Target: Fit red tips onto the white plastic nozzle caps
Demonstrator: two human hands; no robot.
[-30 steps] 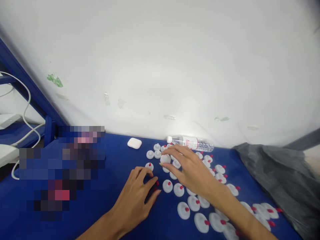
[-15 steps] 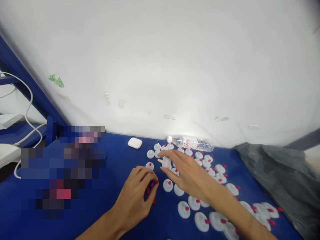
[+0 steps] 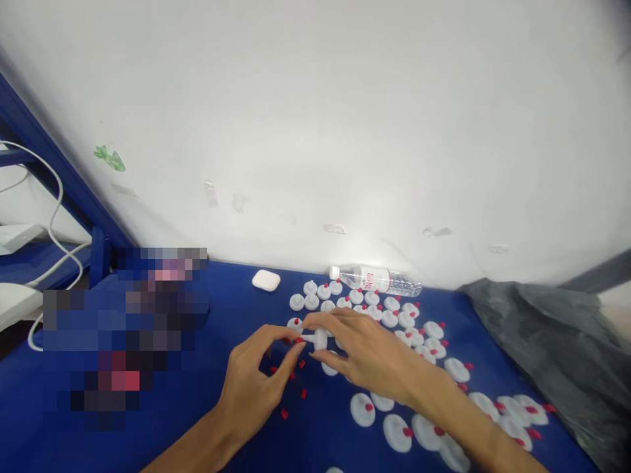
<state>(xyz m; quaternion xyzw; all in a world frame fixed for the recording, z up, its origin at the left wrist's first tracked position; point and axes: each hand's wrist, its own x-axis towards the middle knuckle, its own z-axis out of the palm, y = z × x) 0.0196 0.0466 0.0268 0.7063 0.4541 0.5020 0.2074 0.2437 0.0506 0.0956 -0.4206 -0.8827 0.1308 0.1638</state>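
My right hand grips a white plastic nozzle lid by its round base, the thin spout turned left. Between thumb and forefinger my left hand pinches a small red cap at the tip of that spout. Several loose red caps lie on the blue surface under and beside my left hand. Around my right hand and forearm lie many white round lids, most with a red cap on the spout. A few at the back, such as a bare lid, show no red cap.
A clear plastic bottle lies along the white wall behind the lids. Left of it is a small white case. Dark grey plastic sheeting covers the right side. White cables hang by a blue frame at left.
My left hand has risen from the loose red caps with one pinched in its fingers. My right hand has brought the white lid slightly down and left, and spout and cap now meet.
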